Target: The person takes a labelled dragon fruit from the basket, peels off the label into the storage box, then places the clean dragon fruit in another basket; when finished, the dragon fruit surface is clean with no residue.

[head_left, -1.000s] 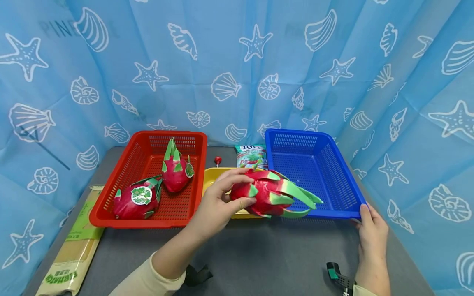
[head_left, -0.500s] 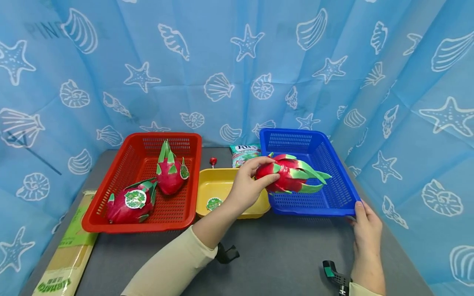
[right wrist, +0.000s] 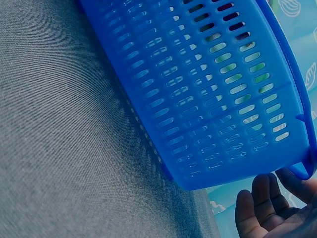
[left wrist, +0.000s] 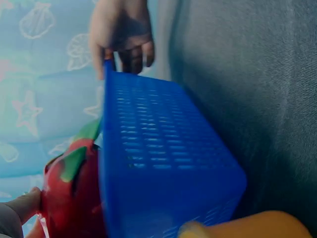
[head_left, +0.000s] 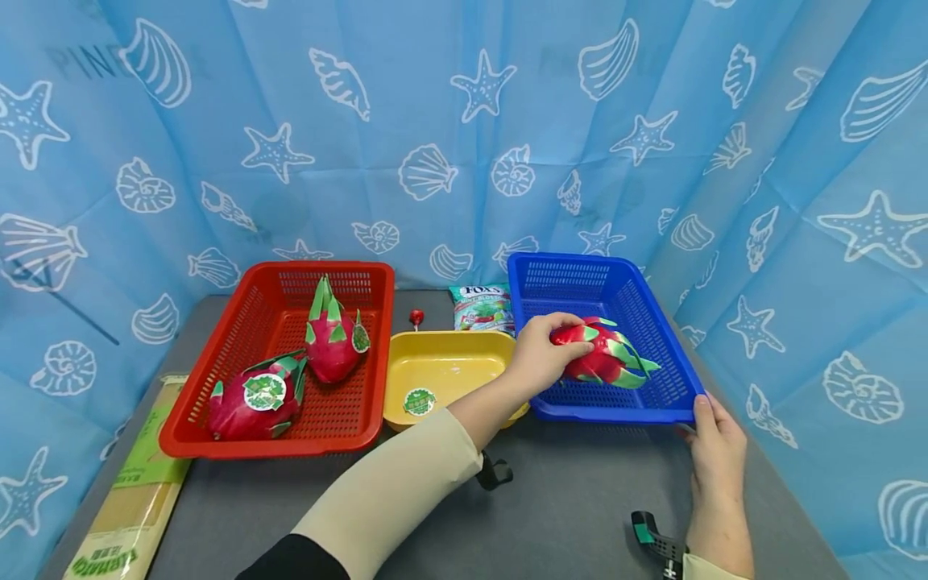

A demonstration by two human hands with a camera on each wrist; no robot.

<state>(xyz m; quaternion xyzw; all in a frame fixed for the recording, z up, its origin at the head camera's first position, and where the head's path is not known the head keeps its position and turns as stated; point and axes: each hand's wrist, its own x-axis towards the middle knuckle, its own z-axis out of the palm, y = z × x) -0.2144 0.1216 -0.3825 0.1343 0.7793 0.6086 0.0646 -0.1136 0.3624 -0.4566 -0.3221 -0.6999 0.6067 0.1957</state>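
My left hand (head_left: 540,352) grips a red dragon fruit (head_left: 607,359) by its rounded end, thumb on the near side. Its green-tipped leaves point right, over the inside of the blue basket (head_left: 681,334). In the left wrist view the dragon fruit (left wrist: 74,193) shows beside the basket's rim, partly hidden behind it. My right hand (head_left: 718,451) holds the basket's near right corner, thumb on the rim and fingers beneath it. The right wrist view shows those fingers (right wrist: 262,203) loosely bent under the corner.
At the left stands a red basket (head_left: 170,439) with two dragon fruits (head_left: 335,346). Between the baskets sits a yellow tray (head_left: 449,342), with a red lollipop (head_left: 416,317) and a candy bag (head_left: 482,308) behind. A long noodle pack (head_left: 138,491) lies along the left edge.
My left hand has carried the dragon fruit rightward from over the yellow tray and lowered it into the blue basket's opening. My right hand keeps its hold on the corner. The view has shifted slightly.
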